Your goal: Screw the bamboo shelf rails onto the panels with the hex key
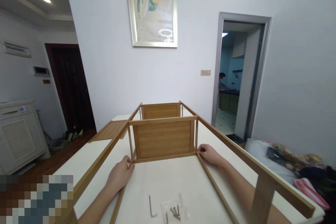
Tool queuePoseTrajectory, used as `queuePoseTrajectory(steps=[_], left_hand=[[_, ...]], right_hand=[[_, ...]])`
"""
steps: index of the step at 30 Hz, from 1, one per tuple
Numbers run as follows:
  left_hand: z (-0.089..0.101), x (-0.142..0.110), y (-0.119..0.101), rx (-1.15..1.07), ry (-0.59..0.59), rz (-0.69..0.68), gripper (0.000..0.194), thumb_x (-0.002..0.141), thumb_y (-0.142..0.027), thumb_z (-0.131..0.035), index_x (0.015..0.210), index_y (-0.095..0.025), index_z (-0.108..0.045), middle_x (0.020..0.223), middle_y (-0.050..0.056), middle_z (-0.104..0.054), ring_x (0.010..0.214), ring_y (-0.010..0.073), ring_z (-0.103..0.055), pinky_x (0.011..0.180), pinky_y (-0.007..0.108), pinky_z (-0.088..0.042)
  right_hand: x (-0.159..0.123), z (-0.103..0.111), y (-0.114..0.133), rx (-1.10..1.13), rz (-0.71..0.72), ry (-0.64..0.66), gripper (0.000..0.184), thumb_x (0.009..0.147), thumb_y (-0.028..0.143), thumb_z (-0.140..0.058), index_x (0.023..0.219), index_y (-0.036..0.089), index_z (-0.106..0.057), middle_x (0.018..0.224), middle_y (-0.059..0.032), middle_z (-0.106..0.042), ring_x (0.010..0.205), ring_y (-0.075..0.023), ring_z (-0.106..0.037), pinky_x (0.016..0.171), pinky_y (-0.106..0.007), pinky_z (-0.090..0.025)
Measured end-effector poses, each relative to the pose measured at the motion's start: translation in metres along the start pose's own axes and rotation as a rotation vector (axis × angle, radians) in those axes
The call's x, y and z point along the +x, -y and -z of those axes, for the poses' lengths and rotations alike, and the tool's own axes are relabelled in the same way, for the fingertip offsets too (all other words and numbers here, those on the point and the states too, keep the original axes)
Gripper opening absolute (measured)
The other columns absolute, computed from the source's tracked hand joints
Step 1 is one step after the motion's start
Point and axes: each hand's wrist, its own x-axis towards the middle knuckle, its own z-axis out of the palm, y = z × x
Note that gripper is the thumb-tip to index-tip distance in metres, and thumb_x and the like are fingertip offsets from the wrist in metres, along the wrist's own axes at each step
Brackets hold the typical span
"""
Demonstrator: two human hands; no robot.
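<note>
A wooden shelf frame (231,142) lies on its side on a white table, with a wooden shelf panel (164,139) standing across between its rails. My left hand (121,174) is closed around the lower left rail, by the panel's bottom left corner. At the opposite lower corner, my right hand (208,154) has its fingers pinched together against the outer side of the joint. Whatever those fingertips hold is hidden. Nearer to me on the tabletop lie an L-shaped hex key (151,207) and several screws (175,212) on a clear plastic bag (185,210).
The white table (157,182) reaches to the wall. Another wooden panel (110,130) rests on its left side. A second crosswise panel (161,111) stands at the frame's far end. Bags and clothes (296,161) are piled at the right. A person (222,81) is visible through the doorway.
</note>
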Motion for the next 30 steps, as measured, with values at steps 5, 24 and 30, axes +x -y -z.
queuePoseTrajectory(steps=[5, 24, 30], left_hand=[[0.001, -0.001, -0.001, -0.012, 0.005, -0.003, 0.014, 0.088, -0.035, -0.041, 0.094, -0.023, -0.046, 0.077, 0.004, -0.069, 0.078, 0.0255, -0.068, 0.065, 0.031, -0.038], [0.001, -0.001, -0.001, 0.032, 0.011, 0.006, 0.015, 0.089, -0.035, -0.04, 0.095, -0.023, -0.047, 0.079, 0.006, -0.07, 0.079, 0.0262, -0.068, 0.064, 0.031, -0.038], [0.001, -0.002, -0.003, 0.069, 0.004, 0.015, 0.017, 0.09, -0.035, -0.038, 0.097, -0.023, -0.048, 0.083, 0.007, -0.071, 0.081, 0.0274, -0.068, 0.063, 0.031, -0.037]], right_hand=[[0.0, -0.001, 0.001, -0.018, 0.009, 0.016, 0.024, 0.093, 0.035, -0.059, 0.104, 0.014, -0.063, 0.105, -0.0049, -0.066, 0.093, -0.0179, -0.064, 0.083, -0.039, -0.054], [-0.005, -0.003, 0.018, -0.123, 0.007, -0.021, 0.023, 0.094, 0.036, -0.057, 0.102, 0.015, -0.063, 0.104, -0.0048, -0.064, 0.093, -0.0177, -0.062, 0.084, -0.039, -0.051], [-0.015, 0.009, 0.028, -0.068, -0.011, -0.083, 0.02, 0.093, 0.023, -0.045, 0.085, 0.015, -0.061, 0.091, -0.0076, -0.066, 0.085, -0.0177, -0.06, 0.078, -0.031, -0.046]])
